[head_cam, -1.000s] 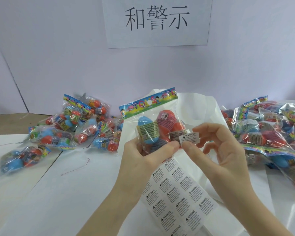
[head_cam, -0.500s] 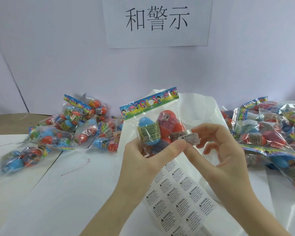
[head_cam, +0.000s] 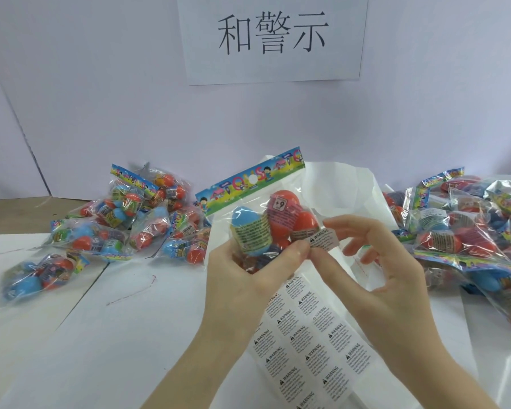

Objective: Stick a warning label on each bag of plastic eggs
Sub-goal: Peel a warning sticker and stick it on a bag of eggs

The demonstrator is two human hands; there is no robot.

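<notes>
Clear plastic bag of plastic eggs (head_cam: pixel 266 222), blue and red, with a colourful header card, is held upright above a white desk (head_cam: pixel 101 349). Left hand (head_cam: pixel 242 273) grips the bag's lower part, thumb on its front. Right hand (head_cam: pixel 375 276) pinches a small white warning label (head_cam: pixel 323 242) between thumb and forefinger, against the bag's right side, other fingers (head_cam: pixel 372 249) loosely spread. A sheet of labels (head_cam: pixel 310 346) lies below. Piles of bags sit left (head_cam: pixel 130 222) and right (head_cam: pixel 469 231).
</notes>
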